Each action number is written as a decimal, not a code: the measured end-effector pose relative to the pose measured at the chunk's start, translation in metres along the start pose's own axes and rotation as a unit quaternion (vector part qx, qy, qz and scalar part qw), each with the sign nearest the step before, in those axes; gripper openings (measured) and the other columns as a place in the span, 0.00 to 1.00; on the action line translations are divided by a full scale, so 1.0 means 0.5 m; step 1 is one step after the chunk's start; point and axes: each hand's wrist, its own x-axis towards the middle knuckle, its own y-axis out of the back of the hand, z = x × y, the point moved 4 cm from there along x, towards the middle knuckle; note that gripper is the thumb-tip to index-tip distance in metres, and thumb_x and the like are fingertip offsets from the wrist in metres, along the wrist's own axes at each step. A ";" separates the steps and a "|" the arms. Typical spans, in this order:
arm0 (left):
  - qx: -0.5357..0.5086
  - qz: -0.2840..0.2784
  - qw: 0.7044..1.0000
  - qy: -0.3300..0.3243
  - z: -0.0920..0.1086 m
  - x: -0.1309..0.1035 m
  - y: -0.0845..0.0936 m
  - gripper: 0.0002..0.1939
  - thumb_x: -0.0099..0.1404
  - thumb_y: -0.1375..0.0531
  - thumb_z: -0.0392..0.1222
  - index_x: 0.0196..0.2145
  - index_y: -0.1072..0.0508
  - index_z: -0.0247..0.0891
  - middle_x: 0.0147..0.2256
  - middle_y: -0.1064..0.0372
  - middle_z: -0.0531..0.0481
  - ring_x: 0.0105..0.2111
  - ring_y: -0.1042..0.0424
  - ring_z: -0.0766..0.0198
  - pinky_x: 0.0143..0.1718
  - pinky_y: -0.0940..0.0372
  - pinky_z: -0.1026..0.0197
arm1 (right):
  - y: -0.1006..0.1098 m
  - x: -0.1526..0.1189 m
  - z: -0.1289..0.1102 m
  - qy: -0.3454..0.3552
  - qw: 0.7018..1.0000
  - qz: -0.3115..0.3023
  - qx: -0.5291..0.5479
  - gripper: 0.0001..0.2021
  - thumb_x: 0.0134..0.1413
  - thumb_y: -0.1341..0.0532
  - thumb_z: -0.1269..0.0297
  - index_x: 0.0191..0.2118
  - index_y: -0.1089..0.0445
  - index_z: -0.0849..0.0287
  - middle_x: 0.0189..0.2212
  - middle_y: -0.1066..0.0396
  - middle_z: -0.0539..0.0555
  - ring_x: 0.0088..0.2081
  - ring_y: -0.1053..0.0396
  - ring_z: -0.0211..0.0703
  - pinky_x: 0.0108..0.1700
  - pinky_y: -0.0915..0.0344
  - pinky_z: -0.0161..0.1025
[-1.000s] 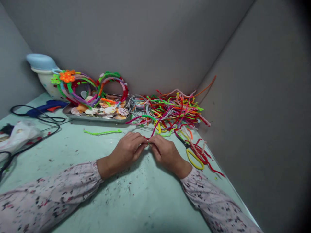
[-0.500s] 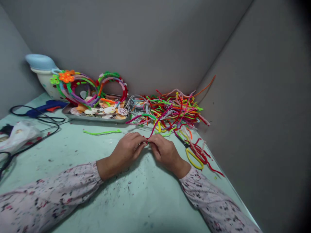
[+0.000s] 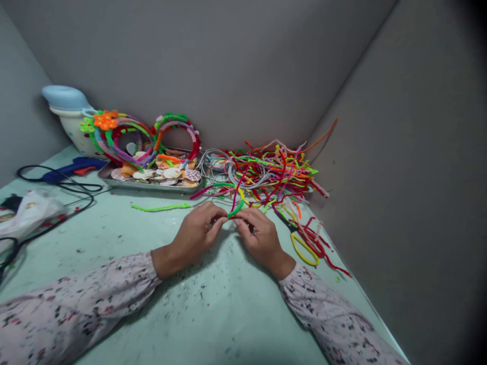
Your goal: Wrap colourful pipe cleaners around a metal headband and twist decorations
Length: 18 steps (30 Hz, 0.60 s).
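Note:
Over the middle of the table, my left hand point(image 3: 200, 232) and my right hand point(image 3: 261, 235) meet at their fingertips. Both pinch a fuzzy pipe-cleaner loop point(image 3: 236, 208), whose near part shows green, with yellow and magenta stretches behind it. A loose magenta pipe-cleaner end point(image 3: 238, 185) sticks up and away from the fingers. Dark red fuzz shows between the fingertips, partly covered by them. To the right of my right hand lie scissors point(image 3: 303, 249) with yellow handles. A single lime-green pipe cleaner point(image 3: 160, 208) lies to the left, beyond my left hand.
A metal tray point(image 3: 152, 187) holds shells, with colourful wrapped headbands point(image 3: 186, 129) on top. Heaped pipe cleaners point(image 3: 283, 170) and grey wire coils point(image 3: 216, 161) are at the back. At left are a blue-lidded container point(image 3: 70, 114), a blue tool point(image 3: 72, 170), a black cable point(image 3: 85, 205) and a plastic bag point(image 3: 36, 213).
The loop has turned between my fingers, bringing its green part to the fingertips. The loose magenta end now stands more upright. My fingertips have shifted slightly.

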 end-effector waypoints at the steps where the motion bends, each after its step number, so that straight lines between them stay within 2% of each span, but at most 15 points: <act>1: -0.002 -0.003 1.000 0.009 -0.001 0.001 0.000 0.07 0.68 0.45 0.39 0.36 0.28 0.35 0.33 0.33 0.49 0.34 0.35 0.64 0.37 0.40 0.60 | -0.001 0.001 0.000 -0.009 1.000 0.003 0.012 0.08 0.61 0.42 0.68 0.43 0.27 0.56 0.39 0.27 0.55 0.43 0.30 0.43 0.48 0.33 0.42; 6: -0.028 -0.025 0.998 0.049 -0.003 0.002 -0.005 0.07 0.67 0.45 0.39 0.36 0.28 0.36 0.32 0.33 0.50 0.33 0.35 0.64 0.36 0.40 0.61 | -0.007 0.000 0.010 -0.065 0.993 0.011 0.098 0.08 0.59 0.41 0.67 0.42 0.25 0.56 0.42 0.28 0.55 0.46 0.31 0.43 0.48 0.32 0.41; 10: -0.071 -0.033 0.995 0.067 -0.007 0.003 -0.011 0.07 0.66 0.45 0.39 0.35 0.28 0.36 0.32 0.32 0.51 0.33 0.34 0.64 0.36 0.39 0.61 | -0.020 0.000 0.024 -0.159 0.965 0.009 0.207 0.07 0.56 0.39 0.63 0.39 0.25 0.57 0.44 0.30 0.55 0.37 0.29 0.40 0.36 0.29 0.37; 12: -0.091 -0.040 0.992 0.079 -0.009 0.003 -0.015 0.07 0.65 0.45 0.39 0.35 0.28 0.36 0.32 0.31 0.51 0.34 0.33 0.64 0.36 0.39 0.61 | -0.028 0.000 0.029 -0.208 0.945 -0.001 0.254 0.07 0.55 0.38 0.61 0.37 0.26 0.58 0.41 0.30 0.54 0.31 0.30 0.38 0.30 0.31 0.35; 14: -0.110 -0.048 0.989 0.089 -0.010 0.003 -0.020 0.06 0.65 0.44 0.39 0.34 0.28 0.36 0.32 0.30 0.51 0.34 0.32 0.64 0.36 0.39 0.61 | -0.034 0.000 0.032 -0.244 0.929 -0.016 0.279 0.07 0.54 0.38 0.60 0.34 0.28 0.58 0.33 0.30 0.51 0.27 0.32 0.36 0.28 0.34 0.34; 18: -0.161 -0.059 0.978 0.120 -0.010 0.003 -0.026 0.06 0.63 0.44 0.39 0.33 0.27 0.36 0.32 0.29 0.51 0.33 0.32 0.64 0.36 0.38 0.62 | -0.039 -0.002 0.033 -0.266 0.919 -0.034 0.290 0.07 0.54 0.38 0.60 0.32 0.32 0.58 0.26 0.32 0.47 0.26 0.34 0.35 0.28 0.36 0.33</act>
